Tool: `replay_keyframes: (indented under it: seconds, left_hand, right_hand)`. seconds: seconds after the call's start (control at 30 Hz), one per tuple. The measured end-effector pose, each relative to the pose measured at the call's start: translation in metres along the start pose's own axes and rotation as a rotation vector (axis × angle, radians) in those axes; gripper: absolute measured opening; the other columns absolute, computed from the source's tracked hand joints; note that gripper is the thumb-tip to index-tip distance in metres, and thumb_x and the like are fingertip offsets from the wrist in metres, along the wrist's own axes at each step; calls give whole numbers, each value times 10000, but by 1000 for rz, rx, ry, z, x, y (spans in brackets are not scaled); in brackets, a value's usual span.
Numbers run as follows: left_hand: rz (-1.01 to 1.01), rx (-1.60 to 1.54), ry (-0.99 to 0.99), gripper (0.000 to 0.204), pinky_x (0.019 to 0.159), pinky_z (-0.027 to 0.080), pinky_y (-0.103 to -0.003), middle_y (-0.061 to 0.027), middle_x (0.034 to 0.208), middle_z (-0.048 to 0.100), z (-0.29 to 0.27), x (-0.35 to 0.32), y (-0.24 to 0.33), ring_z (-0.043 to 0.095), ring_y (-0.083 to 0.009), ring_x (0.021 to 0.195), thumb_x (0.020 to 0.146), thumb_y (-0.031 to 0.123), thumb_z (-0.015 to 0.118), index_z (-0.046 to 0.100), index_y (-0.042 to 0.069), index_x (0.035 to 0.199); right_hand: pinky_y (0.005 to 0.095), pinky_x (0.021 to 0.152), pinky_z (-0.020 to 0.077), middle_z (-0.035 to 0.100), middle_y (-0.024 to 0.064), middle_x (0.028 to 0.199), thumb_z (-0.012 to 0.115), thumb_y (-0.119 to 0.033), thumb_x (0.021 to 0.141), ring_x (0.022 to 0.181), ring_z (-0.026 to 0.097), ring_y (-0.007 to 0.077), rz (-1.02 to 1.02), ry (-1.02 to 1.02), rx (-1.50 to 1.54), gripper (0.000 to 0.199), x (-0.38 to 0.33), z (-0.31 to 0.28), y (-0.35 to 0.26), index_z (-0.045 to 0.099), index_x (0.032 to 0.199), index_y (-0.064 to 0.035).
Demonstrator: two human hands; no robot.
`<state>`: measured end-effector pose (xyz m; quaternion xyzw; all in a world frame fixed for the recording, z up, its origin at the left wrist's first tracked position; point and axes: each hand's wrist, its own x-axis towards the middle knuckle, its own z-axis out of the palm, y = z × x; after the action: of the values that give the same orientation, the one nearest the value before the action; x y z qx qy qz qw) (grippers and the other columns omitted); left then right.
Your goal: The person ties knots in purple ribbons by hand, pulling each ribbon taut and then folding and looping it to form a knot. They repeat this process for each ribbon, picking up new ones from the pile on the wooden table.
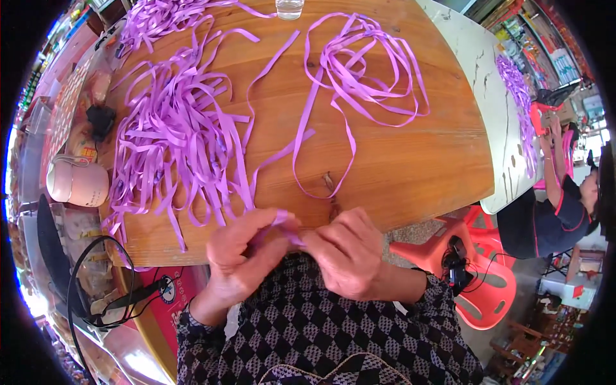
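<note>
My left hand (242, 249) and my right hand (346, 255) meet at the near edge of the wooden table. Between them a short stretch of purple ribbon (280, 218) shows, pinched in the fingers of both; the rest of it is hidden by my hands. Beyond my left hand lies a large tangled heap of purple ribbons (173, 128). A looser coil of purple ribbon (366, 64) rests farther off to the right, one loop trailing toward me.
The wooden table (417, 167) has a clear glass (289, 9) at its far side. A pink lidded jar (78, 181) and black cables (122, 301) are at the left. Red plastic chairs (478, 282) stand right, where another person (545, 212) works at a white table (494, 128).
</note>
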<state>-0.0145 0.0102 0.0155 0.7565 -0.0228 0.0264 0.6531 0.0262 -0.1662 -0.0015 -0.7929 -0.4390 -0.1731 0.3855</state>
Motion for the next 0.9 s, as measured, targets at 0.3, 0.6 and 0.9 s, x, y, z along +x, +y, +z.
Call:
replay_keyframes:
  seconds: [0.3,0.6,0.9]
  left_hand:
    - [-179,-139,-288,155,534,345,-184,22,750,536,-1,1,-6,448,-25,632,734,-29,629,575,16,873]
    - [-59,-19,-3,170,496,339,-165,21,717,509,7,-3,-3,423,-5,576,706,-87,580,517,6,833]
    - [-68,-6,109,251,475,383,-189,-46,736,551,14,6,8,533,-57,614,641,-97,584,564,3,871]
  right_hand:
    - [290,530,401,594,95,782,659,11,578,606,526,210,-108,94,-42,294,11,-2,-1,601,866,6]
    - [206,599,433,598,103,801,590,39,801,691,558,117,541,61,710,98,4,10,-5,582,896,59]
    - [195,656,447,610,61,830,573,22,823,730,551,79,883,111,1063,92,9,10,-7,587,908,53]
